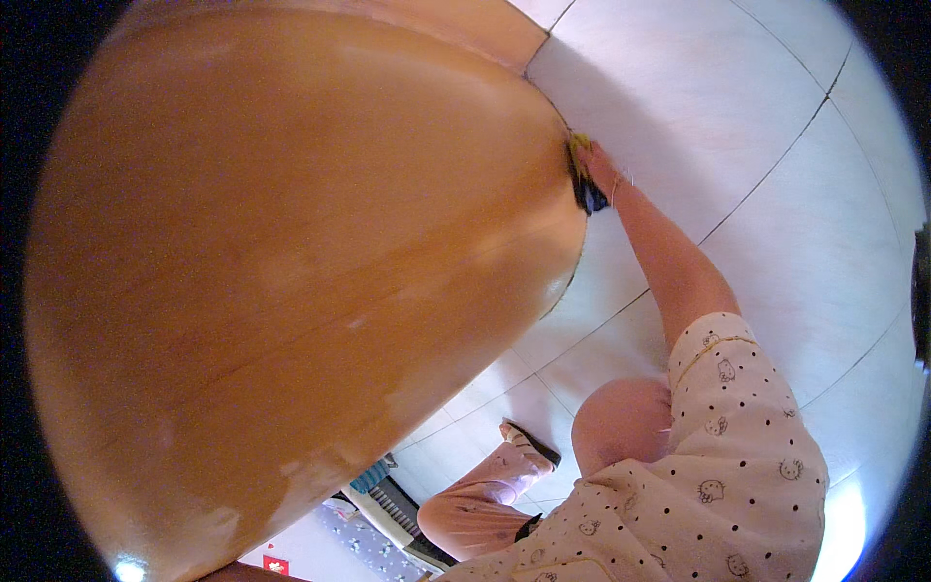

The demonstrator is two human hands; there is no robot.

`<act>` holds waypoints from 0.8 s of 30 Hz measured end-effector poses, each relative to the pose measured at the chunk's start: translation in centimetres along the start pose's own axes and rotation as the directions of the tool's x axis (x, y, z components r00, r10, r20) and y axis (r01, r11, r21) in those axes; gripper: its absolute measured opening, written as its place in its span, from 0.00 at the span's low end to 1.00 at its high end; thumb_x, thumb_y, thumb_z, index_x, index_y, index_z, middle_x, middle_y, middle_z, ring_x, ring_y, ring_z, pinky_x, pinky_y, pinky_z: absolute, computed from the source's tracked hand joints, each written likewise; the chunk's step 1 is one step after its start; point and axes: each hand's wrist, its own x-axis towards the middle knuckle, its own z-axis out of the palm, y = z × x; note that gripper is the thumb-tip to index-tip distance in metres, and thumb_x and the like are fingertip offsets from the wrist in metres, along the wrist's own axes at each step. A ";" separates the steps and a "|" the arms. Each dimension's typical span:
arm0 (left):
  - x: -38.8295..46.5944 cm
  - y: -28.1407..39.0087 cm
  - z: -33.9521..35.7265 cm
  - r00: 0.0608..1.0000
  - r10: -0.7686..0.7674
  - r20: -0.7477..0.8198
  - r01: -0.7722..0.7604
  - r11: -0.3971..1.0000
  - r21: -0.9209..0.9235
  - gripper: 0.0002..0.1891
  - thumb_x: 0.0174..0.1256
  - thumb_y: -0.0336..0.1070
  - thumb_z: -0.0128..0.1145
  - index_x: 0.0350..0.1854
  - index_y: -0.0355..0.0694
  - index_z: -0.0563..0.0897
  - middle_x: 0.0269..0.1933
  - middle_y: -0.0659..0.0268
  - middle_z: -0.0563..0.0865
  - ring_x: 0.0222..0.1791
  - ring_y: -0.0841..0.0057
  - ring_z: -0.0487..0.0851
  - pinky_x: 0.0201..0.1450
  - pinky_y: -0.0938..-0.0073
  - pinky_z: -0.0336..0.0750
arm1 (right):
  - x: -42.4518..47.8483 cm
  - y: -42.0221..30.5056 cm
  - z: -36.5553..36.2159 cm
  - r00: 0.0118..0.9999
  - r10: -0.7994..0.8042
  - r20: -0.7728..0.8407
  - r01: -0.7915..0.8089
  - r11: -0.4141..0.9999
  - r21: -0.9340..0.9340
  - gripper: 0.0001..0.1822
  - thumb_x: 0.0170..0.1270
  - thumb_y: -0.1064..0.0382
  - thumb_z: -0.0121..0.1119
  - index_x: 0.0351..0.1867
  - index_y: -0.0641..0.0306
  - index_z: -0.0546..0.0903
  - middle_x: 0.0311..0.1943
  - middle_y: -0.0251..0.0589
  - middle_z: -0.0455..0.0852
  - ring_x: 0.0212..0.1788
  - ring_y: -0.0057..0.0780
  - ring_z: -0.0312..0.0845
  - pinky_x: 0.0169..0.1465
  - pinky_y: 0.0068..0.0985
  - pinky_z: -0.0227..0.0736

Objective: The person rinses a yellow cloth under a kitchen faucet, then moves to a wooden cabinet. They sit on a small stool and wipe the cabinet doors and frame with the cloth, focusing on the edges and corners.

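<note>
My right hand holds a crumpled cloth, yellow at one end and dark blue at the other. The cloth presses against the bottom edge of a large, glossy orange-brown wooden door, close to the floor. Bent fingers cover part of the cloth, and a thin bracelet circles the wrist. Out of view is my left hand. The door fills most of the left side, bowed by the lens. My bare knee is bent beside the outstretched arm.
Pale floor tiles with dark joints run along the door's foot. My other leg ends in a strappy sandal. Past the door's lower edge lie patterned fabric and a red paper piece. A dark object stands at the far right rim.
</note>
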 end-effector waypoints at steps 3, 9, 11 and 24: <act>-0.1 0.5 -0.4 1.000 0.001 -0.031 0.000 0.998 0.057 0.34 0.65 0.59 0.50 0.71 0.50 0.62 0.72 0.58 0.61 0.70 0.58 0.60 0.68 0.49 0.59 | -5.0 1.2 -0.1 0.991 0.129 0.040 -0.133 0.985 0.113 0.23 0.70 0.53 0.48 0.59 0.66 0.70 0.51 0.49 0.80 0.53 0.39 0.74 0.59 0.34 0.66; 0.9 1.2 -1.9 0.998 -0.048 -0.040 0.047 0.999 -0.020 0.35 0.64 0.59 0.52 0.71 0.50 0.62 0.72 0.58 0.61 0.69 0.57 0.60 0.66 0.44 0.61 | -6.2 -4.3 1.3 0.991 0.131 -0.039 -0.093 0.852 0.516 0.25 0.67 0.50 0.51 0.58 0.65 0.70 0.48 0.47 0.80 0.49 0.35 0.74 0.56 0.32 0.67; 1.4 1.0 -1.4 0.998 -0.051 -0.039 0.049 0.997 -0.054 0.34 0.64 0.58 0.52 0.71 0.50 0.63 0.72 0.58 0.61 0.69 0.56 0.60 0.65 0.44 0.61 | -1.2 -3.4 -0.1 0.989 -0.032 -0.142 0.060 0.978 0.201 0.27 0.67 0.47 0.50 0.59 0.65 0.70 0.49 0.49 0.80 0.50 0.41 0.75 0.56 0.33 0.67; 0.9 0.9 -0.3 0.998 -0.051 -0.028 0.050 0.998 -0.038 0.32 0.66 0.57 0.51 0.70 0.53 0.63 0.72 0.59 0.61 0.69 0.56 0.60 0.66 0.46 0.61 | -1.3 -1.8 -1.8 0.994 0.098 -0.039 -0.101 0.992 -0.080 0.27 0.67 0.45 0.49 0.57 0.66 0.69 0.48 0.57 0.80 0.52 0.49 0.75 0.56 0.36 0.68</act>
